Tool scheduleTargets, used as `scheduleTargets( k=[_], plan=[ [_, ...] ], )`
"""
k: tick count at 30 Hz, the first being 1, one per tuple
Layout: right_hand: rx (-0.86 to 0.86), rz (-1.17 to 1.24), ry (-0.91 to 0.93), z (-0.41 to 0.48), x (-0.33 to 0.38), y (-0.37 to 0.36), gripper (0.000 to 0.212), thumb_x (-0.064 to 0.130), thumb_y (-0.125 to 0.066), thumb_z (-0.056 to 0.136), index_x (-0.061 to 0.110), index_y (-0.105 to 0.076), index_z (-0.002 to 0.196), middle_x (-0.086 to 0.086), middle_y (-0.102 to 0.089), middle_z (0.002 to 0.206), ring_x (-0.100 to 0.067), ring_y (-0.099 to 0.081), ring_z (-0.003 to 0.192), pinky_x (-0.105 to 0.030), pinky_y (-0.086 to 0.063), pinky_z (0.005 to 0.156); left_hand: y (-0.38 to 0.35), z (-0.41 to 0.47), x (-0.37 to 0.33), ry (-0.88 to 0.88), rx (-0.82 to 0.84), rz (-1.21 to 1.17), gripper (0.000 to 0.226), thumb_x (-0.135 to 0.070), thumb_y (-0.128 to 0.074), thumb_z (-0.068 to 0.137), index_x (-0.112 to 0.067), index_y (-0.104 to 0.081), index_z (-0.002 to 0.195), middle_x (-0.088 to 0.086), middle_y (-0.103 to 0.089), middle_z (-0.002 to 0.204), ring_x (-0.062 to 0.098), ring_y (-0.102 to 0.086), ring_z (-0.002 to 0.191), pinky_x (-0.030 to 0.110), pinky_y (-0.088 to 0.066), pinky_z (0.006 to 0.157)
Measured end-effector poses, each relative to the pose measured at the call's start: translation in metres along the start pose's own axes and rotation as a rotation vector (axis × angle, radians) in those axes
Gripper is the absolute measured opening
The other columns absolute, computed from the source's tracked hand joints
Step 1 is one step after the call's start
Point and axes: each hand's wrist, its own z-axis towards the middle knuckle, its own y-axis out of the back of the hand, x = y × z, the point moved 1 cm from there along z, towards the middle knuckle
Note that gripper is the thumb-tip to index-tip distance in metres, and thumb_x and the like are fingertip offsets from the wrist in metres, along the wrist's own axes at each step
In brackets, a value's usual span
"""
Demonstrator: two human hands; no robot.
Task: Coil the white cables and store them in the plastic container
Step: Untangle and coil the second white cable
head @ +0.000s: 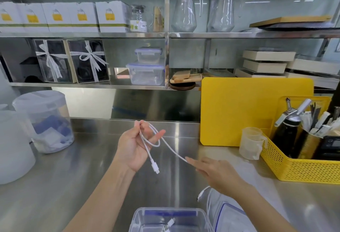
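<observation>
Holding a white cable [147, 140] at frame centre: left hand [136, 147] is palm-up, fingers curled around a couple of loops, connector end [155, 169] dangling below the palm. Cable runs down-right to the right hand [215, 171], fingers nearly flat, tip of one touching the cable; grip there is unclear. Plastic container [169, 219] sits open at bottom centre on the steel counter [73, 176], another cable end [170, 222] inside. Its lid [228, 215] lies just right of it, with a second white cable [203, 193] beside. Yellow basket [298, 167] at right, yellow board [239, 112] behind it.
</observation>
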Motion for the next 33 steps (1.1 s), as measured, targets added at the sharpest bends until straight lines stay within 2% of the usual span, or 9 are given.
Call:
scheduleTargets(
  k=[3, 6, 12, 16, 21, 24, 28, 30, 33],
  plan=[
    [-0.195, -0.018, 0.202, -0.001, 0.004, 0.007, 0.025, 0.025, -0.052, 0.081, 0.033, -0.069, 0.097, 0.006, -0.061, 0.065, -0.016, -0.056, 0.048, -0.029, -0.042, 0.038, 0.004, 0.0, 0.004, -0.012, 0.004, 0.268, 0.028, -0.017, -0.035, 0.101, -0.004, -0.051, 0.083, 0.012, -0.073, 0.089, 0.029, -0.073, 0.073, 0.048, -0.06, 0.062],
    [-0.193, 0.176, 0.339, 0.004, 0.03, 0.032, 0.023, 0.028, -0.046, 0.083, 0.027, -0.069, 0.085, 0.005, -0.064, 0.072, -0.015, -0.059, 0.06, -0.03, -0.048, 0.046, 0.006, -0.005, 0.024, 0.079, 0.052, 0.472, 0.02, -0.019, -0.034, 0.101, -0.007, -0.046, 0.09, 0.014, -0.068, 0.11, 0.039, -0.071, 0.082, 0.051, -0.059, 0.064],
    [-0.411, 0.334, 0.198, 0.023, 0.043, 0.064, 0.015, 0.031, -0.062, 0.078, 0.018, -0.066, 0.072, 0.004, -0.06, 0.066, -0.002, -0.043, 0.059, -0.027, -0.043, 0.052, 0.0, -0.019, 0.053, 0.285, 0.253, 0.856, 0.023, -0.022, -0.039, 0.1, -0.005, -0.048, 0.088, 0.01, -0.062, 0.063, 0.013, -0.044, 0.036, 0.023, -0.039, 0.04],
    [-0.395, 0.707, -0.04, 0.029, 0.009, 0.066, 0.009, 0.017, -0.074, 0.073, 0.015, -0.068, 0.067, 0.011, -0.056, 0.058, -0.004, -0.045, 0.056, -0.017, -0.035, 0.055, 0.004, -0.017, 0.036, 0.35, 0.3, 0.734, 0.032, -0.016, -0.034, 0.099, -0.005, -0.053, 0.076, 0.0, -0.038, 0.038, 0.007, -0.02, 0.031, 0.021, -0.014, 0.04],
    [-0.483, 0.972, -0.171, 0.029, -0.007, 0.05, 0.019, 0.004, -0.065, 0.08, 0.022, -0.066, 0.076, 0.01, -0.056, 0.051, -0.004, -0.044, 0.043, -0.01, -0.034, 0.045, 0.003, -0.015, 0.011, 0.455, 0.509, 0.319, 0.019, -0.024, -0.062, 0.085, -0.012, -0.062, 0.07, -0.008, -0.025, 0.043, 0.006, -0.02, 0.034, 0.018, -0.022, 0.035],
    [-0.507, 1.09, -0.256, 0.023, -0.01, 0.028, 0.03, 0.005, -0.053, 0.089, 0.031, -0.067, 0.09, 0.003, -0.05, 0.058, -0.005, -0.039, 0.038, -0.013, -0.035, 0.039, -0.001, -0.008, -0.001, 0.48, 0.757, -0.111, 0.029, -0.022, -0.036, 0.1, -0.003, -0.057, 0.093, 0.0, -0.033, 0.058, 0.013, -0.031, 0.046, 0.023, -0.036, 0.045],
    [-0.18, 0.592, -0.169, 0.013, -0.001, 0.007, 0.045, 0.012, -0.041, 0.096, 0.036, -0.038, 0.133, -0.002, -0.065, 0.097, -0.008, -0.056, 0.078, -0.018, -0.044, 0.071, -0.007, -0.001, -0.02, 0.289, 0.685, -0.172, 0.039, -0.021, -0.022, 0.101, 0.002, -0.054, 0.099, 0.005, -0.038, 0.065, 0.013, -0.042, 0.056, 0.042, -0.053, 0.086],
    [0.138, 0.236, -0.071, 0.013, 0.013, 0.01, 0.046, 0.02, -0.037, 0.097, 0.04, -0.028, 0.137, -0.008, -0.063, 0.116, -0.022, -0.057, 0.096, -0.029, -0.043, 0.082, -0.007, 0.002, -0.019, 0.205, 0.383, 0.002, 0.039, -0.023, -0.029, 0.099, -0.001, -0.058, 0.084, 0.004, -0.05, 0.056, 0.015, -0.057, 0.051, 0.049, -0.058, 0.074],
    [0.282, 0.057, 0.17, 0.014, 0.048, 0.035, 0.024, 0.026, -0.043, 0.093, 0.028, -0.056, 0.113, -0.014, -0.068, 0.1, -0.032, -0.058, 0.09, -0.04, -0.047, 0.078, -0.004, -0.002, -0.008, 0.095, 0.186, 0.313, 0.035, -0.024, -0.03, 0.099, -0.004, -0.051, 0.081, 0.015, -0.074, 0.077, 0.034, -0.073, 0.078, 0.053, -0.059, 0.064]
  ],
)
